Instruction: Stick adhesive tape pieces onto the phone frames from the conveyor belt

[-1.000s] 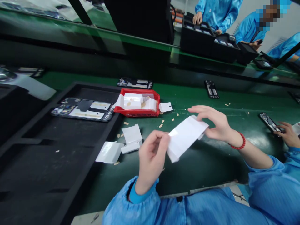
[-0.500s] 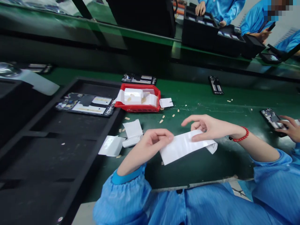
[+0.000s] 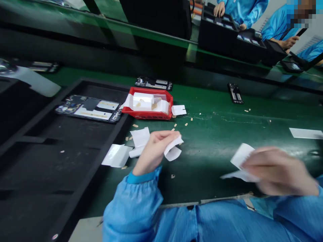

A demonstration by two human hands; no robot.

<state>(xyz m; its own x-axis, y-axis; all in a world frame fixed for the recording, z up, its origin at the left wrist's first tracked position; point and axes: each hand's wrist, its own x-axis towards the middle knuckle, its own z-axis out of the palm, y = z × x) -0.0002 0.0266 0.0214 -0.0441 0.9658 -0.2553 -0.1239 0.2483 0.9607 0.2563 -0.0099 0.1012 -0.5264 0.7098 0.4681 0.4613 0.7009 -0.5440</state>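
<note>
Between the closed fingers of my left hand is a small curled piece of white backing paper. My right hand, smeared by motion, grips another folded strip of white backing paper at the right. The two pieces are apart, with green bench between them. Loose white paper pieces lie just left of my left hand. Past it stands a red bin with white strips and tan bits inside; one strip hangs over its left rim.
A black compartment tray at left carries an opened phone. More opened phones lie behind the bin and at the far right. Tan scraps dot the bench. A white strip lies at right. Co-workers stand beyond the rail.
The single white strip held by both hands is now in two pieces, one in each hand. My right hand has swung right and nearer me. A phone and another person's hand have left the right edge.
</note>
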